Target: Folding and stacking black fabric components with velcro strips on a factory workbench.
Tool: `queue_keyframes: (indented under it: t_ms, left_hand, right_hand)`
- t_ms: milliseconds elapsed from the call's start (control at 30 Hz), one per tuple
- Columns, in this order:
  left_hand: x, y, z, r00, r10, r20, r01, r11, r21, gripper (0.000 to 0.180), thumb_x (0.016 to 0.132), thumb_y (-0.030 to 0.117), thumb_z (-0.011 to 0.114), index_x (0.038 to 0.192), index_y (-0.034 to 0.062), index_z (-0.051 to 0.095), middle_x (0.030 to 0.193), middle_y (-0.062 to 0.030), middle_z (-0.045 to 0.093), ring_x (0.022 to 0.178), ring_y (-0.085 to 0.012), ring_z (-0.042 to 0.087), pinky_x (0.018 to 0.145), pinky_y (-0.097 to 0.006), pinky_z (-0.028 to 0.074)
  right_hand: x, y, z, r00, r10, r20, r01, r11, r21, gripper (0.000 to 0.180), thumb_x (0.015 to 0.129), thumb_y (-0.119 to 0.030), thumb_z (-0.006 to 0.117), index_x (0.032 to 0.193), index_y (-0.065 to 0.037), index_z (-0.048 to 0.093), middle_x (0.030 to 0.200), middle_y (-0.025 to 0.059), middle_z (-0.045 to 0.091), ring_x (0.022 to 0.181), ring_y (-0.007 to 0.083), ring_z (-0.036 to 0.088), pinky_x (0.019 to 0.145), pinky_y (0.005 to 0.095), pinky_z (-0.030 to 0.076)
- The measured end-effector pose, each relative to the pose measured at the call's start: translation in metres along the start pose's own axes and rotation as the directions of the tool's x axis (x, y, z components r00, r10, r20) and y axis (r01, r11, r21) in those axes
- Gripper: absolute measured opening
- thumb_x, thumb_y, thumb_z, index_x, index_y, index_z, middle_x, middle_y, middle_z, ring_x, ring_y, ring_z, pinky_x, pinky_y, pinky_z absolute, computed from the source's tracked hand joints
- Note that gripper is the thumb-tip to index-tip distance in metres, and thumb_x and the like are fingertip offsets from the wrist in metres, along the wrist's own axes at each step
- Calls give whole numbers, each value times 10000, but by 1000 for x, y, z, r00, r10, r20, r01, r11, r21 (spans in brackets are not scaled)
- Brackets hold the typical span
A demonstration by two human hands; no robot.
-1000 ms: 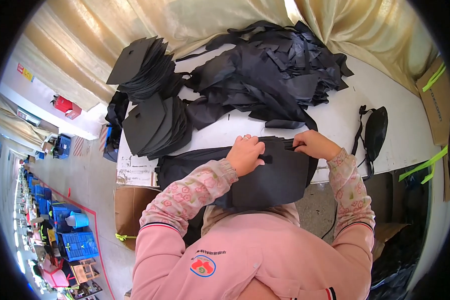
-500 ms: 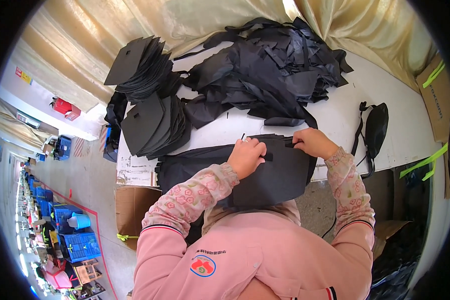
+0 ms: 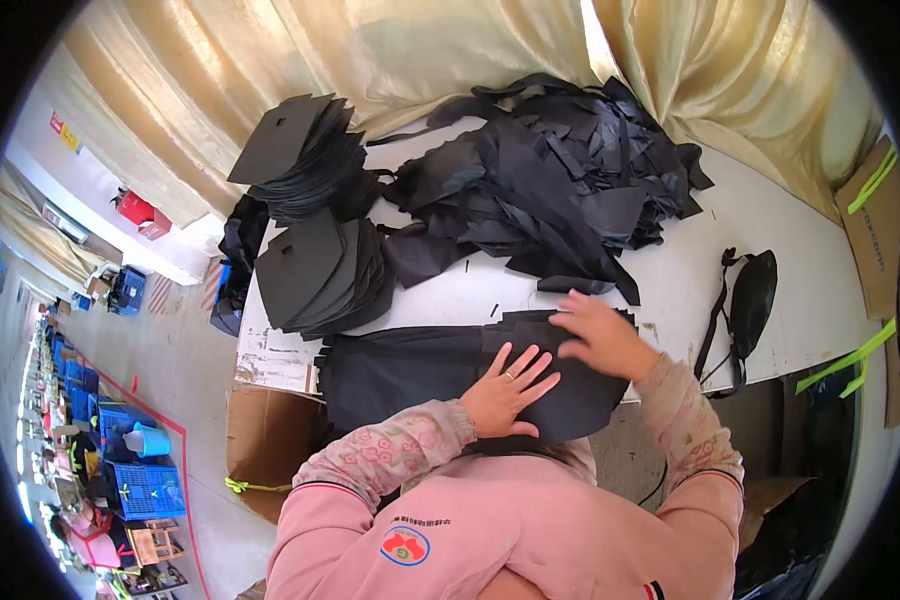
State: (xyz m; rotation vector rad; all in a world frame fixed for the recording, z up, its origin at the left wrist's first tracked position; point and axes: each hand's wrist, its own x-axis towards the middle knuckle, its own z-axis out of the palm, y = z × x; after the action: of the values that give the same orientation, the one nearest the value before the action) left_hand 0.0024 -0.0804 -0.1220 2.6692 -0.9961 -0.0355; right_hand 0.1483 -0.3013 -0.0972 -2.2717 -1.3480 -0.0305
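My left hand [image 3: 510,393] lies flat with spread fingers on the black fabric piece [image 3: 400,375] along the table's near edge. Over the right end of that piece is my right hand [image 3: 602,338], its fingers apart and nothing held in them. A smooth black panel [image 3: 585,400] shows beneath and between the hands; my left hand partly covers it. Beyond my left hand, a small dark scrap [image 3: 494,310] rests on the white table [image 3: 670,335]. Whether the fabric and panel are joined I cannot tell.
At the left stand two stacks of black panels, a nearer one [image 3: 305,275] and a farther one [image 3: 280,145]. A heap of loose black fabric [image 3: 540,180] covers the back. A black strapped pouch [image 3: 753,295] lies right. Below the table's left edge sits a cardboard box [image 3: 260,440].
Both hands have let go of the panel's far edge. The left moved nearer to me and flattened out; the right opened and drew slightly left and nearer. The panel also shifted toward me.
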Motion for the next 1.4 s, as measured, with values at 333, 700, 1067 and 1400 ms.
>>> queue_keyframes:
  t_ms: [333, 700, 1067, 1400]
  left_hand:
    - [-6, -4, -26, 966, -54, -254, -5, 974, -226, 691, 845, 411, 709, 1413, 109, 454, 1520, -189, 340, 1437, -380, 280, 1160, -603, 163]
    - [42, -62, -117, 668, -262, -696, 64, 953, -297, 532, 801, 174, 752, 1276, 64, 541, 1327, -188, 505, 1230, -378, 486, 1047, -435, 395]
    - [62, -72, -162, 749, -30, -662, 7, 999, -38, 312, 680, 121, 754, 944, 71, 594, 903, -93, 637, 915, -303, 623, 889, -435, 463]
    - [50, -53, -176, 629, -145, -764, 120, 989, -89, 251, 674, 84, 747, 836, 75, 556, 780, -80, 580, 727, -313, 573, 619, -397, 434]
  right_hand:
    - [73, 130, 12, 873, 486, 47, -478, 870, -121, 210, 821, -235, 699, 946, -68, 726, 932, 143, 703, 904, 369, 665, 805, 474, 516]
    - [116, -34, -107, 967, 203, -154, -101, 859, 501, 225, 848, 11, 662, 1071, -11, 678, 899, 14, 678, 804, 83, 607, 736, 244, 493]
    - [92, -95, -117, 947, -157, -281, 98, 972, -215, 490, 770, -13, 667, 1233, -124, 551, 986, 77, 610, 930, 278, 610, 783, 396, 454]
    - [88, -90, -85, 841, 42, -539, -100, 992, -79, 444, 785, -43, 689, 1203, -74, 545, 1011, 109, 629, 906, 305, 622, 767, 398, 485]
